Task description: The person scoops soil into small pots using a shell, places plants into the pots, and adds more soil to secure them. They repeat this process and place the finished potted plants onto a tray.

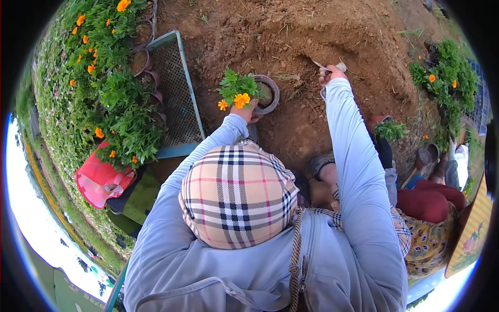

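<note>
My left hand (pixel 245 111) is closed beside a round plastic pot (pixel 268 94), low over the soil. A marigold plant (pixel 238 89) with orange blooms rises from that hand and leans left of the pot's rim. Whether its roots sit in the pot is hidden. Farther right, my right hand (pixel 332 76) grips a small hand tool (pixel 320 66) with a thin blade pointing up and left. A pale rounded end shows on the other side of the fist. Dug brown soil (pixel 312 31) lies around the tool, with a hollow just beyond it.
A blue-edged mesh crate (pixel 176 93) stands left of my left arm, beside potted marigolds (pixel 122 93). A red bag-like item (pixel 106 177) is lower left. At right sit another person in dark red trousers (pixel 429 200), a potted plant (pixel 390 129) and more marigolds (pixel 444 78).
</note>
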Demonstrator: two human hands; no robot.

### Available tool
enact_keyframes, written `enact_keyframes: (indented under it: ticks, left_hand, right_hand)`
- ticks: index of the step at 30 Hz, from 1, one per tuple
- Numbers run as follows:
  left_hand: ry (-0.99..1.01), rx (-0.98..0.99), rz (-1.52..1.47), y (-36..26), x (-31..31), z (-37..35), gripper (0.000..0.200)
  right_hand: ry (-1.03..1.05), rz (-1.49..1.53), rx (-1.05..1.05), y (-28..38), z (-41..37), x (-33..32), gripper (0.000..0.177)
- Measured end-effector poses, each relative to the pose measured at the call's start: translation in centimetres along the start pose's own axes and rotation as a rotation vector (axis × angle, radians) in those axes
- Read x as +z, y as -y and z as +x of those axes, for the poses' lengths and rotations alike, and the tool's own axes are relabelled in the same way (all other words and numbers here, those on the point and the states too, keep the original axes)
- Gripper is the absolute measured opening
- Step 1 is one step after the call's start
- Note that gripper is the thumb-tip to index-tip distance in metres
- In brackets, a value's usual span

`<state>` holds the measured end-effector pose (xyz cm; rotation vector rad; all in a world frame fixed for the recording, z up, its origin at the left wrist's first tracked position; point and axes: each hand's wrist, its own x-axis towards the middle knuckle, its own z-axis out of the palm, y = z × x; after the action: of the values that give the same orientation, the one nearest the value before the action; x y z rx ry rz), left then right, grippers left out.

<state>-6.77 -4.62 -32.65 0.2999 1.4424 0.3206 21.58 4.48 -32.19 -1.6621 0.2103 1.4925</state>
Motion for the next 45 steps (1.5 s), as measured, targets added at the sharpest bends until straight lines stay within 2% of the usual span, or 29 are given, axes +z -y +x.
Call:
enact_keyframes:
  ticks: [3, 7, 9, 11, 13, 15, 16, 18, 19, 20, 21, 22, 25, 29, 30, 32, 33, 36, 38, 39, 40, 42, 45]
  left_hand:
    - [-0.017, 0.085, 0.001, -1.1, 0.4, -1.5, 0.033]
    - [0.023, 0.024, -0.071, -1.2, 0.3, -1.1, 0.039]
    - [0.061, 0.008, -0.061, -1.3, 0.2, -0.7, 0.040]
    - [0.051, 0.017, -0.039, -1.4, 0.3, -0.7, 0.042]
    - [0.025, 0.021, -0.010, -1.6, 0.6, -1.1, 0.043]
    - [-0.019, 0.021, 0.031, -2.1, 1.3, -2.0, 0.044]
    - [-0.021, 0.035, 0.041, -1.9, 1.4, -2.1, 0.043]
    - [-0.023, 0.064, 0.063, -1.5, 1.2, -1.8, 0.042]
    - [-0.007, 0.022, -0.025, -1.5, 0.6, -1.5, 0.041]
    - [0.009, -0.019, -0.114, -1.7, -0.4, -0.9, 0.039]
    - [0.025, -0.062, -0.204, -1.8, -1.2, -0.5, 0.038]
    - [-0.015, -0.115, -0.310, -1.8, -1.3, -0.1, 0.036]
    - [0.199, -0.029, -0.256, -0.4, -1.0, 1.0, 0.033]
    - [0.030, 0.071, -0.181, -2.6, 0.0, -1.2, 0.030]
    - [0.037, 0.144, -0.163, -1.9, -0.8, -0.2, 0.032]
    - [0.130, 0.786, 0.371, 0.7, -3.8, 2.3, 0.030]
    - [0.066, 0.840, 0.424, 2.2, -5.9, 2.8, 0.030]
    - [-0.152, 0.626, 0.237, 7.8, -11.3, 0.8, 0.031]
    - [-0.260, 0.488, -0.213, 8.5, -13.2, -4.3, 0.032]
    - [-0.253, 0.322, -0.656, 6.1, -11.7, -10.5, 0.032]
    - [-0.399, 0.316, -0.684, 6.6, -12.5, -12.2, 0.033]
    - [-0.485, 0.230, -0.763, 9.1, -16.0, -13.8, 0.029]
    - [-0.726, 0.240, -0.785, 10.9, -19.6, -13.9, 0.030]
  right_hand:
    - [0.043, -0.062, -0.125, 0.1, 0.3, -1.6, 0.013]
    - [0.130, -0.085, -0.071, -0.5, -3.2, -2.6, 0.013]
    - [0.172, -0.198, -0.062, -1.7, -5.0, -2.6, 0.012]
    - [0.303, -0.284, 0.022, -2.9, -6.9, -2.3, 0.016]
    - [0.293, -0.481, 0.027, -3.8, -9.7, -0.3, 0.017]
    - [0.346, -0.845, -0.253, -5.5, -12.0, 1.1, 0.018]
    - [0.374, -1.112, -0.807, -6.9, -10.9, 0.4, 0.025]
    - [0.303, -0.972, -0.932, -6.6, -11.5, 0.4, 0.027]
    - [0.269, -0.902, -0.992, -6.5, -12.0, 0.3, 0.028]
    - [0.243, -0.657, -0.628, -6.0, -12.9, 0.2, 0.026]
    - [0.239, -0.621, -0.502, -5.7, -12.3, -1.0, 0.023]
    - [0.234, -0.624, -0.488, -5.5, -12.0, -2.1, 0.022]
    - [0.236, -0.597, -0.454, -5.1, -12.4, -4.8, 0.022]
    - [0.154, -0.566, -0.433, -4.9, -11.8, -6.9, 0.022]
    - [0.144, -0.549, -0.425, -4.7, -11.8, -7.0, 0.021]
    - [0.126, -0.511, -0.423, -4.4, -12.1, -7.2, 0.021]
    - [0.143, -0.497, -0.417, -4.3, -11.9, -7.3, 0.022]
    - [0.139, -0.533, -0.400, -4.8, -11.0, -7.9, 0.023]
    - [0.152, -0.556, -0.370, -5.4, -10.4, -8.2, 0.023]
    - [0.157, -0.567, -0.354, -5.7, -10.2, -8.4, 0.023]
    - [0.152, -0.600, -0.354, -6.0, -9.9, -8.4, 0.023]
    - [0.171, -0.618, -0.341, -6.4, -10.1, -8.0, 0.023]
    - [0.184, -0.617, -0.356, -6.5, -10.8, -7.8, 0.022]
